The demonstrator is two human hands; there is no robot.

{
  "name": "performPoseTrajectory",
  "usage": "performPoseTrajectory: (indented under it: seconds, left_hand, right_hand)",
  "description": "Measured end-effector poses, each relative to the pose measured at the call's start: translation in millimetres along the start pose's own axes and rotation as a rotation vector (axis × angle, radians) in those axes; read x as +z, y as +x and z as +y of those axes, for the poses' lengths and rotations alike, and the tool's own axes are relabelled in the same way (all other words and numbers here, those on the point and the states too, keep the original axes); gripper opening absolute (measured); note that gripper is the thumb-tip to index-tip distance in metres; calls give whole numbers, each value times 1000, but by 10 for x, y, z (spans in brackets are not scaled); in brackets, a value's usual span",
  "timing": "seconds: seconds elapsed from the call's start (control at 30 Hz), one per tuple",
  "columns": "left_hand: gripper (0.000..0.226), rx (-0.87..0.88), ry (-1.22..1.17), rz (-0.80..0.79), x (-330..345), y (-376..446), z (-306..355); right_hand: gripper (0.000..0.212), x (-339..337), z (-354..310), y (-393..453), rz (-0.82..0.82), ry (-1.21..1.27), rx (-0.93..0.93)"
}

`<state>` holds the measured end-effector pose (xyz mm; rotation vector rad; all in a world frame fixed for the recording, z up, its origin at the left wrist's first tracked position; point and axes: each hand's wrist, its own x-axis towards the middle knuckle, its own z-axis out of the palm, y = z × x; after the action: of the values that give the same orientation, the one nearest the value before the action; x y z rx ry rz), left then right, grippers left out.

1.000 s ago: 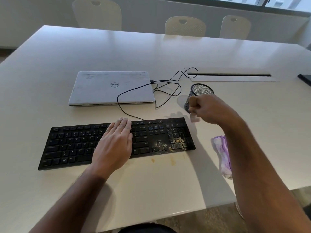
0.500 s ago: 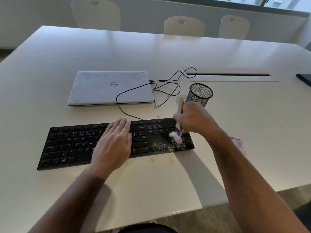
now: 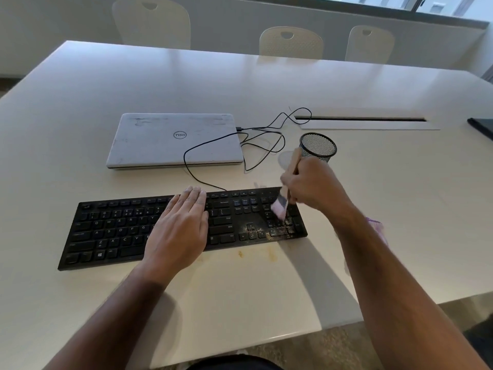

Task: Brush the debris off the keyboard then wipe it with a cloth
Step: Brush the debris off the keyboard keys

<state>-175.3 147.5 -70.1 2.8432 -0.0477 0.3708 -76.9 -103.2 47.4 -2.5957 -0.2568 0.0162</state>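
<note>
A black keyboard (image 3: 117, 231) lies on the white table (image 3: 240, 295) in front of me. Yellowish crumbs (image 3: 277, 232) cover its right end near the number pad. My left hand (image 3: 181, 228) rests flat on the middle keys with straight fingers. My right hand (image 3: 310, 184) grips a wooden-handled brush (image 3: 292, 162); its pale bristles (image 3: 278, 208) touch the number pad keys. A purple and white cloth (image 3: 377, 228) lies on the table to the right, mostly hidden behind my right forearm.
A shut white laptop (image 3: 170, 140) lies behind the keyboard, with a looped black cable (image 3: 264, 141) beside it. A black mesh cup (image 3: 318, 146) stands just behind my right hand. Crumbs and a stain (image 3: 270, 253) mark the table before the keyboard. Three chairs stand at the far side.
My right hand came from the mesh cup with the brush and set the bristles down on the keyboard's right end. The left hand stayed flat on the keys.
</note>
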Motion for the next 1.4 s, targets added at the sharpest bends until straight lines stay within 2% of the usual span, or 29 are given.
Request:
performPoseTrajectory:
  seconds: [0.07,0.13,0.2,0.33,0.37,0.5,0.57,0.77,0.8,0.93,1.17,1.2,1.33,1.4]
  left_hand:
    - [61,2,-1,2,1,-2,0]
    - [61,5,-3,2,-4,-2,2]
    - [61,7,-1,0,-12,-4,10]
    - [61,9,2,0,-8,-6,3]
    - [61,5,3,0,-9,-5,5]
    - [61,2,2,0,-1,-10,1]
    - [61,3,4,0,0,-5,0]
    - [62,0,7,-5,-6,-3,-1]
    - [62,0,7,-5,-6,-3,2]
    - [62,5,9,-5,-8,-9,0]
    - [62,7,9,-2,-2,-5,-2]
    - [62,6,8,0,-7,-2,2]
    - [61,6,6,2,-17,-6,8]
    - [61,8,7,4,-12,-6,3]
  right_hand:
    - [28,11,41,24,139,49,-8]
    - [28,46,52,10,149,63,-18]
    - [29,69,62,-5,96,15,-9]
    - [27,-45,52,-1,-141,-119,38]
    - [28,-65,59,9,-148,-112,38]
    - [30,-23,39,19,86,21,-23]
    - [31,47,39,7,99,47,-19]
    - [30,-75,25,-39,-171,-70,52]
    - [30,-96,38,-27,-145,-61,35]
    - [33,-64,82,11,124,79,1]
    - [29,-63,140,22,-103,-8,3]
    - [29,-95,150,43,-96,11,12]
    - [34,-115,156,54,102,18,5]
    - [34,-78,165,40,57,18,35]
